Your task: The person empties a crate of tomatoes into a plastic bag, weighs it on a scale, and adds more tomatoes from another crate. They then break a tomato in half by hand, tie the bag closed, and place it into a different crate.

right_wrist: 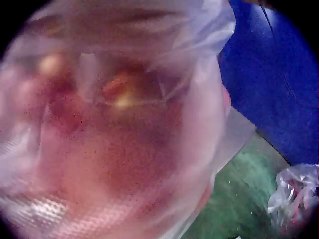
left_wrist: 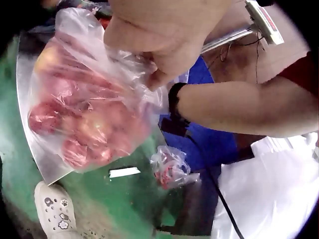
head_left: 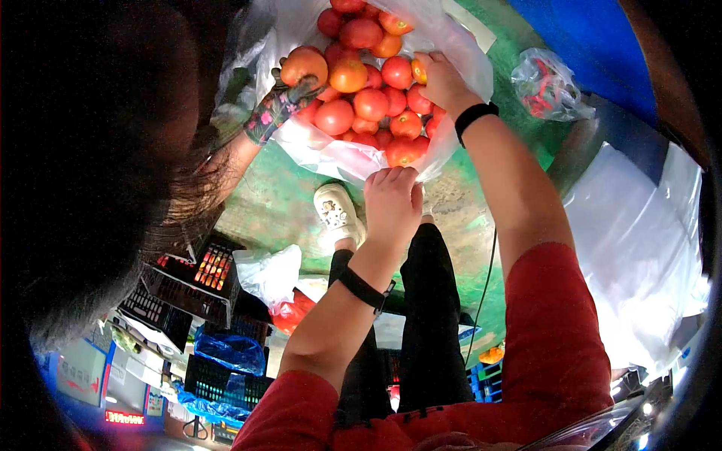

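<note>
A clear plastic bag (head_left: 466, 45) full of red and orange tomatoes (head_left: 370, 104) stands open before me. My left hand (head_left: 395, 197) grips the bag's near edge; in the left wrist view, the left hand (left_wrist: 159, 37) is bunched at the film over the tomatoes. Reaching inside at the right, my right hand (head_left: 445, 81) has its fingertips curled on an orange-yellow tomato (head_left: 419, 71). Across on the left, another person's hand in a flowered glove (head_left: 272, 114) holds a large tomato (head_left: 304, 66) over the bag. Blurred film of the bag (right_wrist: 199, 114) fills most of the right wrist view.
Under the bag lies a metal plate (left_wrist: 26, 107) on the green floor. A small knotted bag (head_left: 547, 84) with red contents lies to the right, near a blue surface (head_left: 594, 37). White plastic sheeting (head_left: 628, 240) is at the right, black crates (head_left: 214, 267) at the lower left.
</note>
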### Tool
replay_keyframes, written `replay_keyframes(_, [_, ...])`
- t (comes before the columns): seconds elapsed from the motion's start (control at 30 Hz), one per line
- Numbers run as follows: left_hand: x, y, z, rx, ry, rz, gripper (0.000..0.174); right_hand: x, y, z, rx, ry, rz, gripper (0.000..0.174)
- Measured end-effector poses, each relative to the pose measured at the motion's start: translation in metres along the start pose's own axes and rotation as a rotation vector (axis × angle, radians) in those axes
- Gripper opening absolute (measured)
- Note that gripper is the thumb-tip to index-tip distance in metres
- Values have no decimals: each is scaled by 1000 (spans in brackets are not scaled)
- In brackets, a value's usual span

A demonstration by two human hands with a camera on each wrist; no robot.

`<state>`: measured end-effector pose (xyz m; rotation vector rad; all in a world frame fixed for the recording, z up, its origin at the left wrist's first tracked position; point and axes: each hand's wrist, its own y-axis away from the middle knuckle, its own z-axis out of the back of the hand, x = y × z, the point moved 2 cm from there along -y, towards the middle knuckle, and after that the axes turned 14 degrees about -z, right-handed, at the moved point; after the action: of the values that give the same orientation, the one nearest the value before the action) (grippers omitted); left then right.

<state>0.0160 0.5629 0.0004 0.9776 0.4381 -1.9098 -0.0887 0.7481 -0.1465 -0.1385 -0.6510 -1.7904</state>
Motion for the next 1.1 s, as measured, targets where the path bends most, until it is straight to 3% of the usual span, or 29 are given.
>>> replay_keyframes(0.07, [-1, 3, 0, 26, -15, 11, 10, 2, -1, -7, -67, 58, 66, 45])
replay_keyframes(0.13, [2, 4, 1, 51, -26, 23, 10, -1, -9, -4, 3, -95, -116, 36])
replay_keyframes(0.17, [2, 7, 1, 63, -8, 24, 12, 7, -6, 9, 8, -95, -121, 36])
replay_keyframes(0.23, [3, 6, 2, 61, 17, 19, 14, 12, -4, 29, 372, -697, -541, 31])
replay_keyframes(0.27, [4, 7, 2, 64, 19, 30, 14, 8, -6, 31, 370, -688, -539, 31])
replay_keyframes(0.33, [2, 8, 1, 65, 30, 44, 14, 3, 0, 34, 714, -978, -760, 41])
replay_keyframes(0.4, [1, 6, 2, 15, 11, 35, 11, 9, 8, 38, 683, -940, -820, 43])
replay_keyframes(0.5, [-1, 5, 4, 1, 20, 22, 11, 15, 10, 44, 605, -1145, -850, 40])
replay_keyframes(0.57, [-3, 3, 5, -5, 24, 3, 10, -23, -16, 33, 141, -581, -277, 41])
replay_keyframes(0.6, [-3, 1, 6, -12, 27, -21, 10, -30, -20, 29, 142, -580, -278, 41])
replay_keyframes(0.67, [-3, -6, 5, 12, 42, -22, 11, -46, -26, 15, 243, 82, -372, 30])
replay_keyframes(0.7, [-2, -8, 3, 35, 55, -23, 13, -53, -25, 5, 243, 83, -373, 30])
replay_keyframes(0.77, [-2, -11, 0, 37, 55, -36, 12, -71, -23, -24, -36, 310, -194, 28])
replay_keyframes(0.8, [-2, -11, -1, 41, 53, -48, 12, -76, -23, -34, -35, 311, -194, 28])
replay_keyframes(0.87, [-1, -8, -3, 70, 43, -35, 12, -75, -24, -34, -244, 67, -271, 29])
replay_keyframes(0.97, [-1, -7, -1, 76, 31, -30, 12, -53, -18, -13, -265, 17, -307, 29])
replay_keyframes(1.1, [0, -8, 0, 31, 54, -37, 12, -33, -15, 19, -95, -99, -356, 30])
